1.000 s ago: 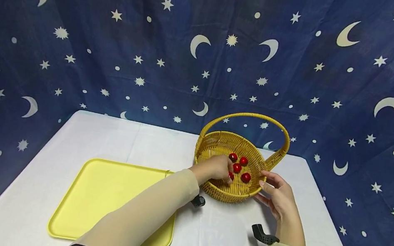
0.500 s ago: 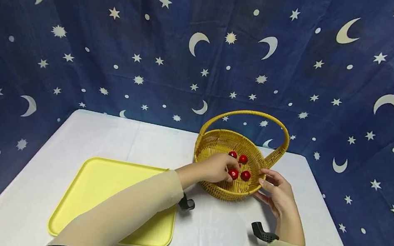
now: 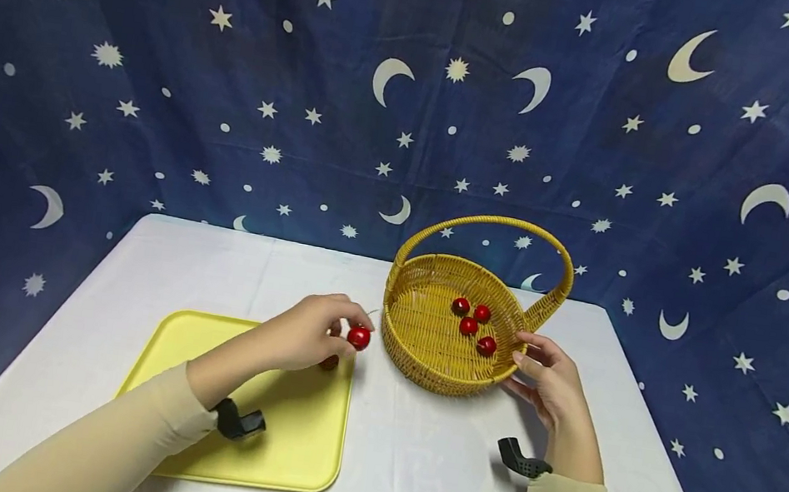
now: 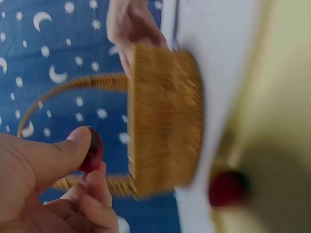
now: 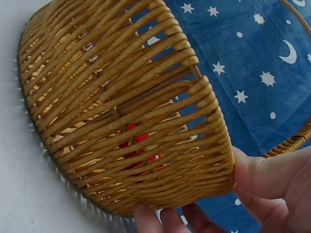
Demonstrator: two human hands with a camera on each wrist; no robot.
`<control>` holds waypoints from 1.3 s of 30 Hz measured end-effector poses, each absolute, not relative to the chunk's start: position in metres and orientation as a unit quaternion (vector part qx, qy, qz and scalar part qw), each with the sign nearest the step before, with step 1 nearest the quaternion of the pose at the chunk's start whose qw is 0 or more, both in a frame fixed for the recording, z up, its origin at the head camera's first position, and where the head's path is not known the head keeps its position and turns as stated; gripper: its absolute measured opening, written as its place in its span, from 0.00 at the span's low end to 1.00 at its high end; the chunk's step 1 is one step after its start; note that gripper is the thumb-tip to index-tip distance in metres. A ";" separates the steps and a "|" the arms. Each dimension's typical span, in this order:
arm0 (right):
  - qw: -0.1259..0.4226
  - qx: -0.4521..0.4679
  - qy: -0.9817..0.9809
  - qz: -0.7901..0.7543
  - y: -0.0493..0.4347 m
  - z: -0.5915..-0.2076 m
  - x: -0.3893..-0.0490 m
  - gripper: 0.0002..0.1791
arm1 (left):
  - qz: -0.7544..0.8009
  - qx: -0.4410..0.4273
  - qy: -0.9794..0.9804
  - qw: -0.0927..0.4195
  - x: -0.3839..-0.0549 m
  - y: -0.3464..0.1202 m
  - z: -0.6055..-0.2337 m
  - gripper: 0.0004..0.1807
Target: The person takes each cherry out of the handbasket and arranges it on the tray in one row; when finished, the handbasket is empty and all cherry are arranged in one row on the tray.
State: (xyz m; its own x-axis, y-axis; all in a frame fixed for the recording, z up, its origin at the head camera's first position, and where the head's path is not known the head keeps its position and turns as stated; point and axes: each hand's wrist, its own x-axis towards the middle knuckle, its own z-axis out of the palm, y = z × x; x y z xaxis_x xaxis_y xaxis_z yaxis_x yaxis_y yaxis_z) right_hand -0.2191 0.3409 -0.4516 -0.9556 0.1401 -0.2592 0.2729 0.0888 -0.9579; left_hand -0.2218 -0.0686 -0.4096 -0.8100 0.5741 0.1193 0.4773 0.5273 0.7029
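My left hand [image 3: 312,332] pinches a red cherry [image 3: 358,337] between thumb and fingers, over the right edge of the yellow tray [image 3: 286,479]. In the left wrist view the pinched cherry [image 4: 92,149] hangs in front of the wicker basket. A second, blurred dark red cherry [image 4: 228,188] lies by the tray's edge, mostly hidden by the hand in the head view. With thumb at the rim and fingers against the outer wall, my right hand [image 3: 551,383] holds the wicker basket [image 3: 416,358]. Several red cherries [image 3: 468,325] lie inside the basket, toward its right side.
A tall arched handle [image 3: 492,219] rises over the basket. White cloth covers the table [image 3: 424,469], and a blue curtain [image 3: 341,87] with moons and stars stands behind it. The tray lies left of the basket, with a strip of cloth between them.
My left hand has taken a cherry out of the basket and carried it left to the tray's right edge. The right hand has stayed on the basket rim.
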 end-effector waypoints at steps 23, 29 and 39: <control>0.046 0.146 0.735 -0.660 0.342 -0.455 -0.221 0.25 | 0.328 0.185 0.918 0.122 -0.225 -0.129 -0.477 0.15; 0.055 0.145 0.728 -0.668 0.341 -0.453 -0.220 0.26 | 0.326 0.193 0.918 0.116 -0.226 -0.133 -0.472 0.20; 0.055 0.142 0.727 -0.669 0.342 -0.453 -0.219 0.27 | 0.342 0.210 0.913 0.077 -0.226 -0.128 -0.446 0.23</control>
